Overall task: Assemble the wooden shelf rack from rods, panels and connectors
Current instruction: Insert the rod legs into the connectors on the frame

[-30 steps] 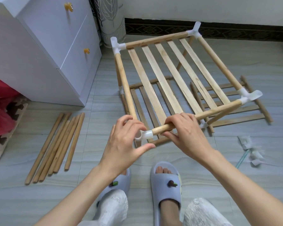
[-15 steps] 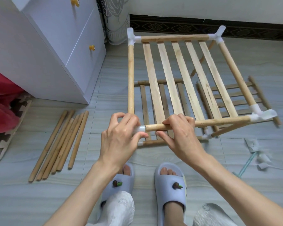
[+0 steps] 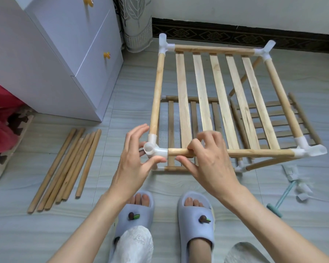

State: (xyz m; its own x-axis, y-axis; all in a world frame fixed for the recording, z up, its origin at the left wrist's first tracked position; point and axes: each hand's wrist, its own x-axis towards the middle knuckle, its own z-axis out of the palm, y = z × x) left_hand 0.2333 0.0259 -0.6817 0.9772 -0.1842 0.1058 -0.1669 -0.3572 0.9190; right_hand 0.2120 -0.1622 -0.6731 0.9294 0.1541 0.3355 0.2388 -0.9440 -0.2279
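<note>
A: What's nearest you?

B: My feet in pale blue slippers (image 3: 196, 221) at six o'clock, on the grey tiled floor (image 3: 235, 190). Above them, my left hand (image 3: 135, 162) cups the white plastic corner connector (image 3: 153, 149) at the rack's near-left corner: thumb pressed under it, fingers spread loose behind it, not curled around it.

A: And the other grip?

B: My right hand (image 3: 209, 162) pinches the near wooden rod (image 3: 254, 153) just beside that connector, fingers curled over the top and thumb below.

A: Where's the rack itself?

B: The wooden slatted shelf rack (image 3: 218, 95) stands at twelve o'clock from my hands, its top panel of five slats framed by rods, with a white connector at each corner. A lower slatted panel (image 3: 192, 114) shows beneath.

A: Anything round about?

B: A bundle of loose wooden rods (image 3: 65, 168) lies on the floor at nine o'clock, spare white connectors (image 3: 296, 179) at three o'clock, and a white drawer cabinet (image 3: 68, 54) at ten o'clock.
</note>
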